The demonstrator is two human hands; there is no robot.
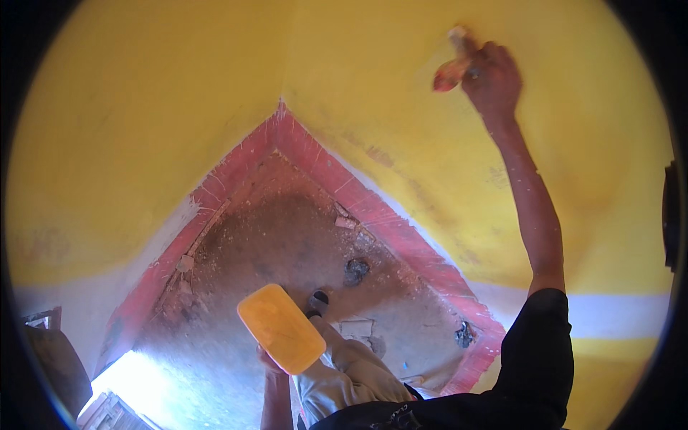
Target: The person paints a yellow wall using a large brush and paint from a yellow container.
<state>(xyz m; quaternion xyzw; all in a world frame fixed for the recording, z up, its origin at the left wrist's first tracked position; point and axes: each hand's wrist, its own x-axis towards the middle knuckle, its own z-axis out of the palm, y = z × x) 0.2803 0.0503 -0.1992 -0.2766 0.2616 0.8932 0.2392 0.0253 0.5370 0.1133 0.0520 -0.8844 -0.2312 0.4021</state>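
High on the right-hand yellow wall [401, 115], my right hand [494, 79] is closed around what looks like a paintbrush [449, 75]. Its red-orange part sticks out left of my fingers, and a pale end points up along the wall; motion blurs the details. Low in front of my body, my left hand [270, 360] grips a yellow rectangular tub [283, 328] by its lower left side. The tub is tilted, with a yellow surface showing; most of my left fingers are hidden beneath it.
A red painted band [401, 240] runs along the foot of both walls to the corner. Broken pieces [346, 221] and a dark crumpled lump [356, 271] lie on the dusty floor [265, 244]. Bright light falls at the lower left, near a dark object [57, 365].
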